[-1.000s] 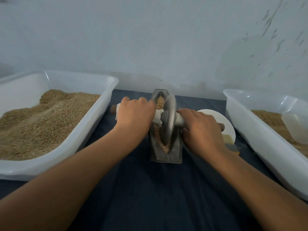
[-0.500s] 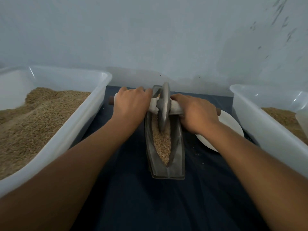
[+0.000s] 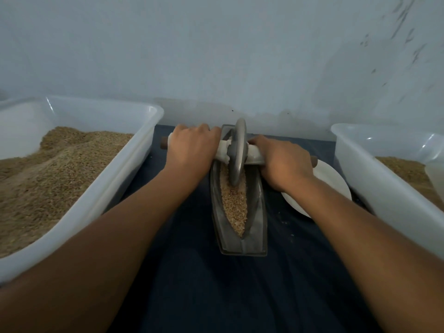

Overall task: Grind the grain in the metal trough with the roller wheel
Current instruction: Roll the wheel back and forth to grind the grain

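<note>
Rolled from mid-trough to the far end since a second ago: roller wheel (image 3: pixel 237 152), standing on edge in the metal trough (image 3: pixel 258 227) on the dark counter (image 3: pixel 216 296) between two grain tubs. Left hand (image 3: pixel 192 150) and right hand (image 3: pixel 283 162) wrapped round the axle handle (image 3: pixel 222 150) either side, likely for even downward pressure. Grain (image 3: pixel 234 203) heaped along the groove nearer the body, uncrushed.

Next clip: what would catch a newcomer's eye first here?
Dead centre, both hands, left and right, grip the axle of a metal wheel standing in the far end of a grain-filled trough. A big white tub heaped with grain sits at left.
</note>
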### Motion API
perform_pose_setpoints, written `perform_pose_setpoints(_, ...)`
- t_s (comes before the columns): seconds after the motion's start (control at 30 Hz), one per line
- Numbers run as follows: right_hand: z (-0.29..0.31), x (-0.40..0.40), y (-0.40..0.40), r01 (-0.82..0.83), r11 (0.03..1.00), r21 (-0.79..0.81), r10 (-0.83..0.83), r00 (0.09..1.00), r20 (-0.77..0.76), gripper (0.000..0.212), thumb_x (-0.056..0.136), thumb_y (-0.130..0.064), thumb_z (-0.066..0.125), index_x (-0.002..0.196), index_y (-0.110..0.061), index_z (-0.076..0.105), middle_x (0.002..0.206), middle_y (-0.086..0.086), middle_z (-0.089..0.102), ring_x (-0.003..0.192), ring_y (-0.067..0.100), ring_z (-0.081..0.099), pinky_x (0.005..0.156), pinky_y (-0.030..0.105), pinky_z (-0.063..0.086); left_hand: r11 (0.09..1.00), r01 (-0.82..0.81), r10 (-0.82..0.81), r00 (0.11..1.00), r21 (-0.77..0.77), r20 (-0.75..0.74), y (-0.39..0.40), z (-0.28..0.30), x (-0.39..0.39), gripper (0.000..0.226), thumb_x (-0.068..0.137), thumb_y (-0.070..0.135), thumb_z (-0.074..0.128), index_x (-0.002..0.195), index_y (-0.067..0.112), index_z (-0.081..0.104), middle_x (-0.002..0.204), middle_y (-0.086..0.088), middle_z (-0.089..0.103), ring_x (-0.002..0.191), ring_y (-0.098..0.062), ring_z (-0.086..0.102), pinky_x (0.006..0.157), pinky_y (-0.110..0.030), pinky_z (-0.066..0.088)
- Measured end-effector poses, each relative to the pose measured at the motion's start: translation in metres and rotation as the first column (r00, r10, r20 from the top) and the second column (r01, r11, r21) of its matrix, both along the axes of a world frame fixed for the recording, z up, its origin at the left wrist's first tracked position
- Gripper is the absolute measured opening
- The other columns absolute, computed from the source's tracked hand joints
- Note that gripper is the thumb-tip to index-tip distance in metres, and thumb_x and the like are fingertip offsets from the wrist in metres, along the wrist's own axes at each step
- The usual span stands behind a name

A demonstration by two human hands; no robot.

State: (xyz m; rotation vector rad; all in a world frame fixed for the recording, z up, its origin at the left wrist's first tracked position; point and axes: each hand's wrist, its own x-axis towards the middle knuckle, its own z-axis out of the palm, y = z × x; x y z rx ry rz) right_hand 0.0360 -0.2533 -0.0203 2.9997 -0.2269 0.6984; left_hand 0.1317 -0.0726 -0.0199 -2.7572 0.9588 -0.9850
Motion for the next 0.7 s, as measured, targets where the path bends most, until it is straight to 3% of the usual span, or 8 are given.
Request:
perform_pose_setpoints(0.2, -0.003, -0.023, 0.013, -0.059, 0.997, -0.041, 0.062, 0.995, 0.082, 0.038, 0.089, -0.025, 0.063, 0.126, -0.031, 0.057, 0.108, -0.003, 0.069, 0.095, 0.027, 0.064, 0.073, 0.039, 0.046, 1.0, -0.002, 0.004, 0.997, 0.019, -0.076, 0.013, 0.002, -0.02, 0.03, 0.087, 0.018, 0.065, 0.115, 0.022, 0.054, 0.104, -0.002, 0.062, 0.089, -0.024, 0.064, 0.082, -0.039, 0.041)
perform_pose_setpoints(0.43, -0.011, -0.066, 0.033, -0.115, 0.993, 0.011, 0.112, 0.981, 0.159, 0.047, 0.083, -0.014, 0.069, 0.128, -0.022, 0.062, 0.116, 0.001, 0.068, 0.105, 0.028, 0.06, 0.086, 0.039, 0.037, 0.999, -0.013, 0.016, 0.997, 0.041, -0.079, 0.032, 0.004, -0.057, 0.034, 0.082, 0.015, 0.069, 0.111, 0.02, 0.051, 0.1, -0.002, 0.058, 0.086, -0.024, 0.062, 0.073, -0.036, 0.032)
perform_pose_setpoints(0.7, -0.012, -0.088, 0.035, -0.129, 0.991, 0.034, 0.123, 0.982, 0.147, 0.052, 0.079, -0.006, 0.069, 0.129, -0.016, 0.062, 0.117, 0.005, 0.068, 0.102, 0.032, 0.061, 0.084, 0.041, 0.04, 0.996, -0.013, 0.018, 0.998, 0.083, -0.057, 0.031, 0.013, -0.074, 0.032, 0.082, 0.01, 0.068, 0.108, 0.017, 0.052, 0.098, -0.003, 0.057, 0.086, -0.024, 0.062, 0.073, -0.036, 0.03)
